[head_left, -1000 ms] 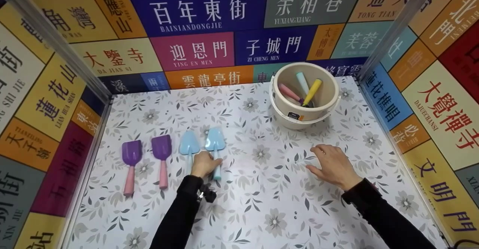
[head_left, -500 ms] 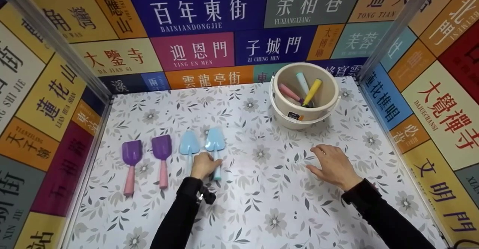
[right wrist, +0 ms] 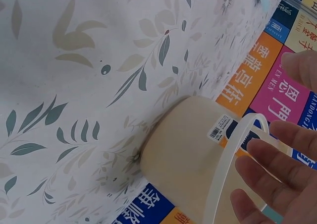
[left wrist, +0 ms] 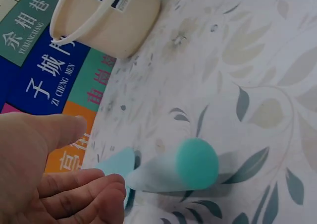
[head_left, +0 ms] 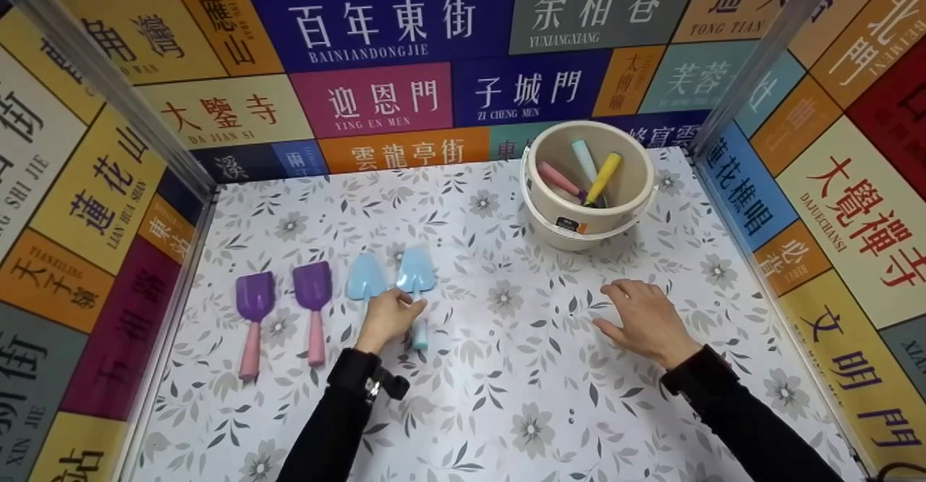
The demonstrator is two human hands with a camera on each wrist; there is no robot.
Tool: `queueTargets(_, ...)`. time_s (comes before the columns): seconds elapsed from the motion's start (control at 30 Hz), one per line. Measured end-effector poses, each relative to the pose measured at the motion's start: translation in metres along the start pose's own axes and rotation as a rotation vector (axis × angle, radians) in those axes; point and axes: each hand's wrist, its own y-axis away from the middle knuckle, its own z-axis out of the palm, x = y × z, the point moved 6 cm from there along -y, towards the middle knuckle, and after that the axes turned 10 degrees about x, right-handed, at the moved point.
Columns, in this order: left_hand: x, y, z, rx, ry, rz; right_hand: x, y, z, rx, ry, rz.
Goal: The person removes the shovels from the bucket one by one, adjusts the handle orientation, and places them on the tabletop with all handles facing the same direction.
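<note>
Head view: left hand [head_left: 385,317], fingers loosely curled on the pale-blue plastic toy trowel [head_left: 417,286]; grip looks partial, so it may slip and knock the neighbouring pale-blue plastic trowel [head_left: 365,279]. Right hand [head_left: 644,320] flat, fingers spread wide, w/ nothing held, on the floral-print tabletop [head_left: 506,395].

Printed on the back wall panels [head_left: 405,48]: "BAINIANDONGJIE", "XING EN MEN", "ZI CHENG MEN", "YUXIANGXIANG". At 3 o'clock, on the right wall [head_left: 854,200]: "DAJUECHANSI". At 9 o'clock, on the left wall [head_left: 94,200]: "LIAN HUA SHAN". Bucket label [head_left: 570,226] too small to read.
</note>
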Motion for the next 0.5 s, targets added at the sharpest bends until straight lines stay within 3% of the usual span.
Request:
queueTargets(0.33,0.03,0.024,-0.036,0.091,0.104,0.251,0.0,-0.003,0.0,-0.014,-0.01,0.018)
queueTargets(0.5,0.036,0.037,-0.048,0.173,0.058,0.385,0.0,-0.005,-0.001,-0.022,-0.016,0.026)
